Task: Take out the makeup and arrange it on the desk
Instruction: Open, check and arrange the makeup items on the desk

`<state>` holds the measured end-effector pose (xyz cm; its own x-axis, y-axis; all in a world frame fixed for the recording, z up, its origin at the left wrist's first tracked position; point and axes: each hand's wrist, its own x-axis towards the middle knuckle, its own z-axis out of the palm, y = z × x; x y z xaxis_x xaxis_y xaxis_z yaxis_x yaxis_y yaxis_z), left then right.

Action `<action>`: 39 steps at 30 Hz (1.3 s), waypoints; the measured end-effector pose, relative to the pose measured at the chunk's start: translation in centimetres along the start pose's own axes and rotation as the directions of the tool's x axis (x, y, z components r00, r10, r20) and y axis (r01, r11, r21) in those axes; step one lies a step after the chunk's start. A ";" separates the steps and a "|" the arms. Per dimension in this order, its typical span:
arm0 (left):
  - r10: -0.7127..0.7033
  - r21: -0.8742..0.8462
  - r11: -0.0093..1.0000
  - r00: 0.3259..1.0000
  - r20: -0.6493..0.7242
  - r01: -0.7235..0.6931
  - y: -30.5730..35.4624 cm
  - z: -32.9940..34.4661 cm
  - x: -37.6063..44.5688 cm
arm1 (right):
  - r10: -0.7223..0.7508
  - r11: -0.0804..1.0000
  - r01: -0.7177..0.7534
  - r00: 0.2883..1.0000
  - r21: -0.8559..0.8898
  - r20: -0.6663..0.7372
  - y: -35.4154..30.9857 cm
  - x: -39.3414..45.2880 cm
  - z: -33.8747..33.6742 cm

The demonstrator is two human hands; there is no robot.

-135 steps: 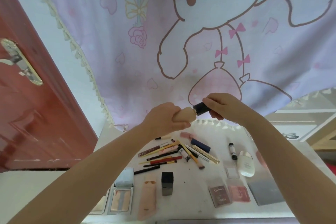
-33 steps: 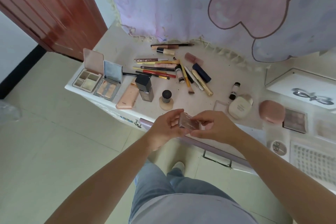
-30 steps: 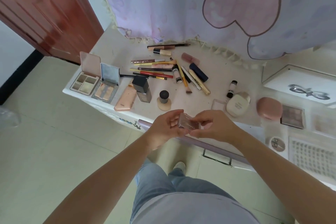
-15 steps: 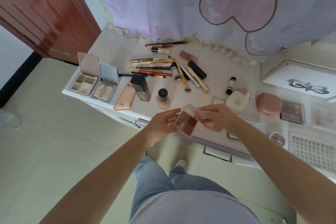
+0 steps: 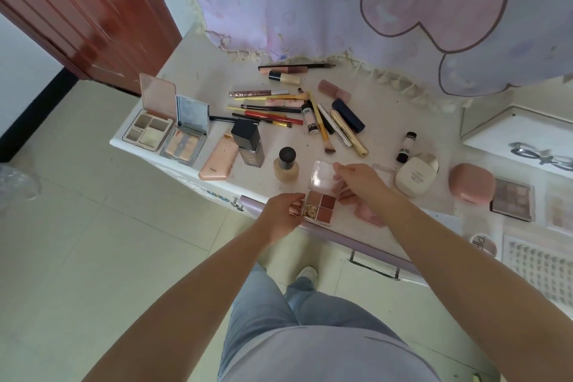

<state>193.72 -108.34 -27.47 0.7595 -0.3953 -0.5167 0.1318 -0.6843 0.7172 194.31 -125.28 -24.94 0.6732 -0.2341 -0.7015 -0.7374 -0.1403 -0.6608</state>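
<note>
While both hands are working a small eyeshadow palette (image 5: pixel 319 206) at the front edge of the desk (image 5: pixel 387 108), the step in hand looks like opening it and setting it out for display. Left hand (image 5: pixel 283 217) is pinching the palette's base at its left side, fingers curled round the edge. Right hand (image 5: pixel 356 181) is pinching the clear lid (image 5: pixel 322 175) by its far corner and holding it tipped back, upright-ish. Whether the base is resting on the desk or hovering just above it, cannot tell.

Palette is square, four pans: three reddish-brown, one gold glitter at near left. Lid is see-through, pinkish tint.

Next move probably calls for lowering the base flat onto the bare patch just beside the round foundation bottle (image 5: pixel 286 164), lid left propped open like the two open compacts (image 5: pixel 167 130) at the far left, then letting go with both hands. Risk: it is sitting near the desk edge and could tip off.
</note>
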 end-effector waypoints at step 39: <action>0.129 -0.001 0.992 0.992 0.008 -0.129 4.2 -1.3 -2.1 | -0.529 0.672 0.483 0.843 -0.561 0.093 5.0 -6.0 -4.6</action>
<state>193.49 -109.56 -22.79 0.7649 -0.4851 -0.4238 0.0335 -0.6271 0.7782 186.35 -128.98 -22.78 0.9633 -0.0340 -0.2664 -0.2015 -0.7474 -0.6330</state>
